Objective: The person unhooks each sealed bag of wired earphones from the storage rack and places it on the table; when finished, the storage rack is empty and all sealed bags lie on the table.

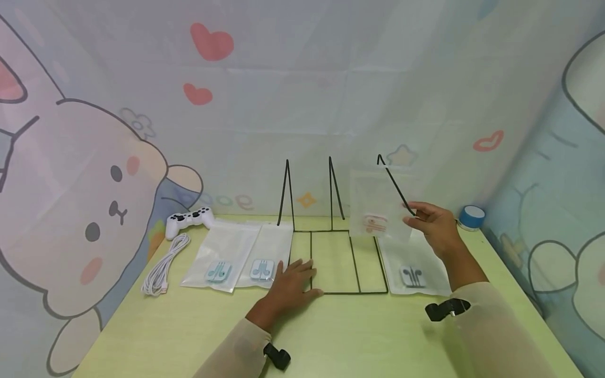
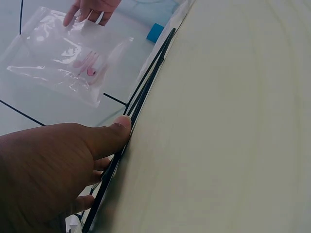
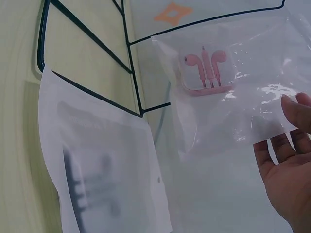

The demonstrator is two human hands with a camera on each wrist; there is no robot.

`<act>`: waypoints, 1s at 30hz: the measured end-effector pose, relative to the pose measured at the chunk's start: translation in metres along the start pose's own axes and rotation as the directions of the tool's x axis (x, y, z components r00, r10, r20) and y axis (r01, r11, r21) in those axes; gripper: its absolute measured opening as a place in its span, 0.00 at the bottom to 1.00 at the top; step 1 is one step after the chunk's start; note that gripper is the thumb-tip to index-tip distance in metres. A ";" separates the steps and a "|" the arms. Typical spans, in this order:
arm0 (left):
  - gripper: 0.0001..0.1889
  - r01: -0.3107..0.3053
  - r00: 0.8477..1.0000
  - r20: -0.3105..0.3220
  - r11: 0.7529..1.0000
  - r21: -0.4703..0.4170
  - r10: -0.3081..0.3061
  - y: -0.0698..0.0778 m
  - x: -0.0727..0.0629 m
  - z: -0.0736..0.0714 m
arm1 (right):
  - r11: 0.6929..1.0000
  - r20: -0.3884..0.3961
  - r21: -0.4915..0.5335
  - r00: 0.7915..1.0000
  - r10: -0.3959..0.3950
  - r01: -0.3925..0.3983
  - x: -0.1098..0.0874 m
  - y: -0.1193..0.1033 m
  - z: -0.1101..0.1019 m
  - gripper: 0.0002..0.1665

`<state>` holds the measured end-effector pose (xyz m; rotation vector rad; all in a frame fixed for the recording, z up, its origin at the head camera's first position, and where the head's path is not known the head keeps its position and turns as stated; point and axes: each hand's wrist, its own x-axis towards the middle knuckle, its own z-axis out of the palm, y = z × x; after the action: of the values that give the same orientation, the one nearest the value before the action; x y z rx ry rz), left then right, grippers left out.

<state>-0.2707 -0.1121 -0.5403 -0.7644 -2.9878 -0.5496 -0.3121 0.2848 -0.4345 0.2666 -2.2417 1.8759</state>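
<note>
A black wire rack [image 1: 331,231] with three tall upright prongs stands on the table. My left hand [image 1: 293,286] rests on the left front of its base, fingers spread; in the left wrist view the thumb [image 2: 114,136] lies on the front bar. With thumb and fingers my right hand [image 1: 437,228] pinches the edge of a clear bag [image 1: 373,191] at the right prong. Inside the bag are pink earphones [image 3: 206,70] in a case. One rod of that prong crosses before the bag, and the other is covered; I cannot tell how the bag's top meets the hook.
Two bags of earphones [image 1: 227,252] [image 1: 276,252] lie left of the rack; another bag [image 1: 425,262] with dark earphones lies right. A white game controller [image 1: 189,220] and coiled white cable [image 1: 163,265] sit far left. A blue-lidded tub [image 1: 471,217] stands back right.
</note>
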 end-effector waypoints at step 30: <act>0.32 -0.001 1.000 -0.005 1.000 -0.010 0.000 0.004 -0.002 -0.004 | 0.985 -0.094 -0.129 0.987 -0.127 0.115 -0.046 -0.017 -0.010 0.21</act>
<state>-0.2674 -0.1110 -0.5349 -0.7634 -2.9828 -0.5664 -0.2628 0.2924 -0.4288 0.2747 -2.2095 1.6456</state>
